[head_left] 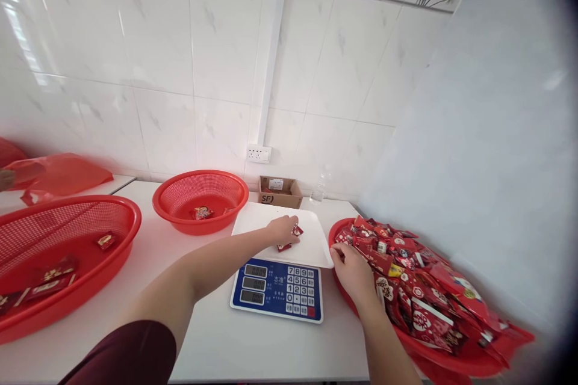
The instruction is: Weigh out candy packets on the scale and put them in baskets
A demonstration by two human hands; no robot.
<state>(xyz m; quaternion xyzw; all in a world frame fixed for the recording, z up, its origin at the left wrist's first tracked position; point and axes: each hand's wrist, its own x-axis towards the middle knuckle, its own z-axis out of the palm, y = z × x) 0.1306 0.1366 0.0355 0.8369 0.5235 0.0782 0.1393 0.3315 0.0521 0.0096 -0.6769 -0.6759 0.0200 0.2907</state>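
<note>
My left hand (283, 230) reaches over the white weighing pan (259, 219), its fingers closed around small red candy packets (297, 230). Another red packet (283, 248) shows just under the fingers. Below the pan, the blue panel of the digital scale (276, 290) faces me with its displays and number keys. My right hand (352, 267) is at the pan's right corner, beside the heaped basket. Its fingers are curled together, and whether anything sits in them is hidden.
A red basket (336, 230) heaped with red packets stands at right. Two more red baskets, one farther back (201, 177) and one at left (130, 234), hold a few packets. Behind the scale are a cardboard box (280, 198) and a clear bottle (320, 189). Red plastic bags (67, 171) lie far left.
</note>
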